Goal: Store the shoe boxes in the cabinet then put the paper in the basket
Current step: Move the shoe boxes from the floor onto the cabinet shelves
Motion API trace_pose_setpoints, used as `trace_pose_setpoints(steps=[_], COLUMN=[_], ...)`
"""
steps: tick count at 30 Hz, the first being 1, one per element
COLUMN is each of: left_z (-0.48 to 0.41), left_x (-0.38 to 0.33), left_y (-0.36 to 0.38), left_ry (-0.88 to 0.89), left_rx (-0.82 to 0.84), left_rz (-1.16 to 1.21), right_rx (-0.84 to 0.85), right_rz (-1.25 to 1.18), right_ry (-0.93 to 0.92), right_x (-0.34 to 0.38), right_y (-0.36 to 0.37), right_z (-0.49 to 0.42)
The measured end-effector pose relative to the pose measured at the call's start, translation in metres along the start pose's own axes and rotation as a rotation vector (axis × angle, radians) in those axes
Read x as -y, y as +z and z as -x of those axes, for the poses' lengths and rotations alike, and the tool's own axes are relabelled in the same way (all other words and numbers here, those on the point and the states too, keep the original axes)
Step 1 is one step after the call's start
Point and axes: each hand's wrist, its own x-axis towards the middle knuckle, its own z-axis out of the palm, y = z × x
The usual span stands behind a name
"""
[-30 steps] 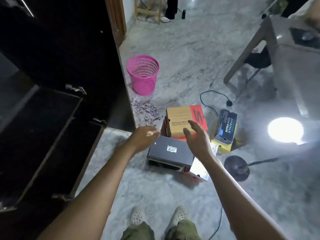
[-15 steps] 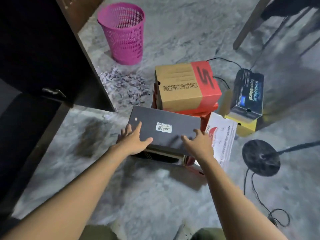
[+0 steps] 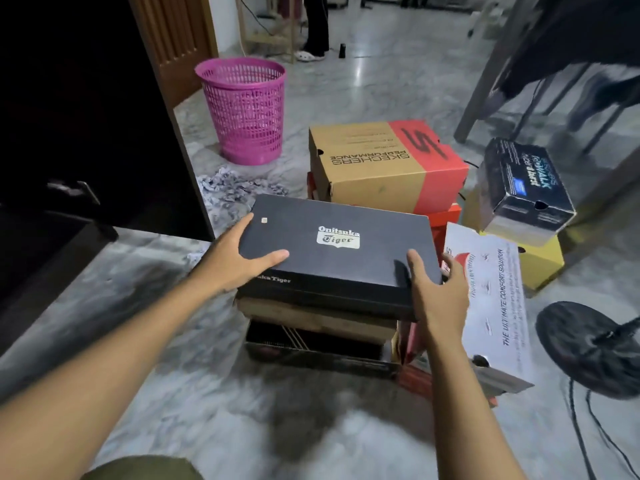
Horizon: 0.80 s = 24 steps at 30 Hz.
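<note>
A black Onitsuka Tiger shoe box (image 3: 332,251) tops a short stack of boxes on the marble floor. My left hand (image 3: 235,259) grips its left end, thumb on the lid. My right hand (image 3: 436,292) grips its right end. Behind it sits a brown and red Skechers box (image 3: 384,164) on red boxes. A dark blue box (image 3: 523,188) rests on a yellow box (image 3: 542,261) at the right. A white box (image 3: 491,303) leans beside the stack. Shredded paper (image 3: 232,188) lies in front of the pink basket (image 3: 246,109). The dark cabinet (image 3: 69,133) stands open at the left.
A black fan base (image 3: 592,348) with its cable lies on the floor at the right. Table and chair legs (image 3: 485,88) stand at the back right. A wooden door (image 3: 173,39) is behind the basket. A person's feet show far back.
My hands went from hovering over the black box to gripping both its ends. The view has drawn closer and lower to the stack.
</note>
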Motion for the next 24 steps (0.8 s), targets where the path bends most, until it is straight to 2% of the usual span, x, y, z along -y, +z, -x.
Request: trace_pose_setpoints(steps=[3, 7, 11, 17, 24], left_z=[0.017, 0.024, 0.034, 0.066, 0.119], left_x=[0.012, 0.015, 0.021, 0.071, 0.145], left_y=[0.001, -0.006, -0.045, -0.119, -0.170], left_ry=[0.004, 0.018, 0.062, 0.043, -0.205], left_rx=[0.036, 0.037, -0.127, -0.425, -0.724], left_rz=[0.148, 0.134, 0.135, 0.187, 0.367], right_rx=[-0.013, -0.011, 0.054, 0.326, 0.689], right_rz=[-0.086, -0.119, -0.090, -0.094, 0.041], right_ry=[0.010, -0.063, -0.191, -0.355, -0.441], right_x=[-0.002, 0.006, 0.028, 0.089, 0.139], right_y=[-0.002, -0.001, 0.015, 0.087, 0.212], right_z=[0.026, 0.034, 0.044, 0.069, 0.115])
